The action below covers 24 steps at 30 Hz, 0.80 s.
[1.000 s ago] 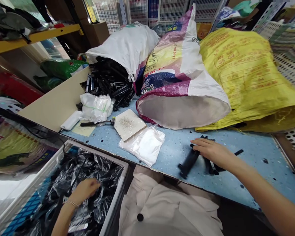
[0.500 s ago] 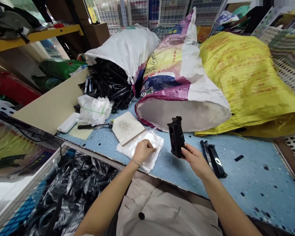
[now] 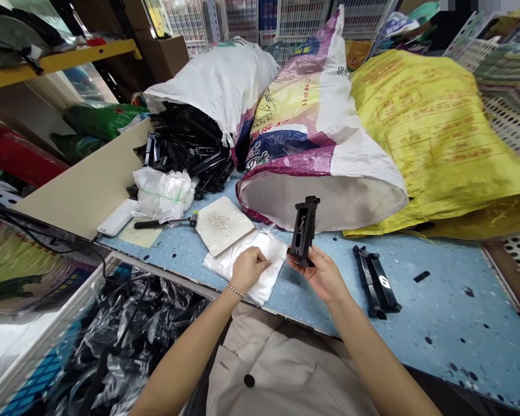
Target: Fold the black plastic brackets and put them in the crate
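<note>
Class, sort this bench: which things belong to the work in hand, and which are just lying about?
In use: right hand gripping black plastic part; left hand on plastic bags.
Lying about: small hammer, white tile, yellow sack.

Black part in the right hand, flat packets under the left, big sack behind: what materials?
Black part: looks like moulded plastic, matt black, with ribs and cut-outs; right hand holds it upright. Packets: thin translucent plastic film, glossy, crinkled, under left hand. Sack: likely woven plastic, printed outside, plain white inside its mouth.
</note>
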Motion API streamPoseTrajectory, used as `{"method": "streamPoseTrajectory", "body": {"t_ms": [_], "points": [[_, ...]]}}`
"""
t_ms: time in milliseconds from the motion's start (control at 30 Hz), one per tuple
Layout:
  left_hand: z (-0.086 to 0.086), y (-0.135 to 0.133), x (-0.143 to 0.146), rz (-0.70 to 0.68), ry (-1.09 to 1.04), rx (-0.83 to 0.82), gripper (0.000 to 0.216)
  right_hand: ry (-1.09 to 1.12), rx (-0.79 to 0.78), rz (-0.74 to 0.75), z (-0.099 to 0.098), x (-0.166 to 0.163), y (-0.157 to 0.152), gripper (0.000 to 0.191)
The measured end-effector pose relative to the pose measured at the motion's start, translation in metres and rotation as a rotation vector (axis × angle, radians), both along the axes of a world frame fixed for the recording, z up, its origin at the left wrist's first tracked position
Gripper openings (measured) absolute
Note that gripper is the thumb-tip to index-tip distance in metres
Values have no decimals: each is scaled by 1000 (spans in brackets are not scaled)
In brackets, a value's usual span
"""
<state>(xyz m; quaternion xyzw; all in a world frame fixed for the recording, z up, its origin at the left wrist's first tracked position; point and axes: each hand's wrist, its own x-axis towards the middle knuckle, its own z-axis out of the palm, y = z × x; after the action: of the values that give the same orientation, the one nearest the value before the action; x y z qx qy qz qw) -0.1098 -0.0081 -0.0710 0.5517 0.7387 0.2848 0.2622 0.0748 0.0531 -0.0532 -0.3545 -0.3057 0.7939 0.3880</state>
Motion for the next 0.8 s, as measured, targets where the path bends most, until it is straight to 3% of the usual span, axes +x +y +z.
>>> {"method": "streamPoseTrajectory", "body": {"t_ms": [167,300,467,667,800], "points": [[1,7,-16,-15,-106,-17,23,56,-30,-2,-3,-3,-4,28],[1,7,-12,-4,-150,-15,11,158,-51,-2,2,-16,-4,20],[1,6,-12,23,-214,2,11,234,-95,17,0,-35,-3,17],[5,-2,-26,53,-344,41,5,177,-120,-64,-17,-45,-4,19],[0,-6,-27,70,-391,78,11,202,-85,-41,-9,-38,-7,19]]}}
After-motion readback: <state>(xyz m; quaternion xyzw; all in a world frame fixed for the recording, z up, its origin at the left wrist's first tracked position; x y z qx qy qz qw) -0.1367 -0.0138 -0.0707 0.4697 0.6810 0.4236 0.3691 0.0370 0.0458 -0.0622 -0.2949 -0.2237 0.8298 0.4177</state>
